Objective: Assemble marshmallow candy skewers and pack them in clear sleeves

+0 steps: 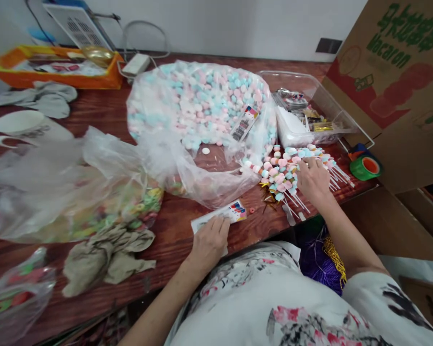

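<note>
My left hand (210, 238) lies at the table's front edge with its fingers closed over a flat printed plastic packet (237, 211). On the right, my right hand (314, 180) is on a pile of marshmallow skewers (279, 175), its fingers bent over them. The skewers carry pink, blue and white marshmallows on white sticks. My fingertips partly hide what the right hand grips. Behind the hands sits a large clear bag of loose marshmallows (209, 96), with another printed packet (244, 124) lying on it. Gold twist ties (269, 196) are scattered beside the skewers.
A clear plastic bin (341, 126) holds packets. Green tape (366, 167) lies by a cardboard box (393, 96). Leftward are a bag of colourful candies (130, 211), cloth gloves (108, 257), a white mug (25, 126) and an orange tray (111, 77).
</note>
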`<action>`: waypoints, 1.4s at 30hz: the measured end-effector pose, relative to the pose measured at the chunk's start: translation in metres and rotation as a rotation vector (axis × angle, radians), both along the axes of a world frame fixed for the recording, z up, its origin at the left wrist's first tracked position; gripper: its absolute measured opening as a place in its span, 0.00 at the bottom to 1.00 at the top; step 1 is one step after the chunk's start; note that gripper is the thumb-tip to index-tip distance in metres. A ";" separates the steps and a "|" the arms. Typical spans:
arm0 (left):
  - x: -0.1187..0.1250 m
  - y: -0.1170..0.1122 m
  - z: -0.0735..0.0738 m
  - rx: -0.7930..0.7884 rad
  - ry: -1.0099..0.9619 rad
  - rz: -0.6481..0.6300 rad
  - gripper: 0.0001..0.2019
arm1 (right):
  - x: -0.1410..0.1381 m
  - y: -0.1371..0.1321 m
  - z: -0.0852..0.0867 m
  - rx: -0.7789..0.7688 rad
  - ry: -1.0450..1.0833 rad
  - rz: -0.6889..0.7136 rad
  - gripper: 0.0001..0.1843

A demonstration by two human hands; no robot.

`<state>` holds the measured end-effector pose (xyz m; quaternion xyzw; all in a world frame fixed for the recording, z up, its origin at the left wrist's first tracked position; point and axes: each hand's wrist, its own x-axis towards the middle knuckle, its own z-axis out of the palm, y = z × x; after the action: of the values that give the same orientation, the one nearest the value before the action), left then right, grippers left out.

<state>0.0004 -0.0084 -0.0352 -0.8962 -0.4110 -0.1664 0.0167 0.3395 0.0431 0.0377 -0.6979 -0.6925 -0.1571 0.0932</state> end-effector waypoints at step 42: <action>-0.031 0.018 -0.002 -0.417 -0.568 0.294 0.07 | -0.068 -0.062 0.009 0.253 1.479 0.258 0.03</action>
<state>-0.0301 0.0099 -0.0373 -0.7299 -0.5485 -0.3168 -0.2571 0.2719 -0.0188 0.0468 -0.5191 -0.5025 0.2854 0.6298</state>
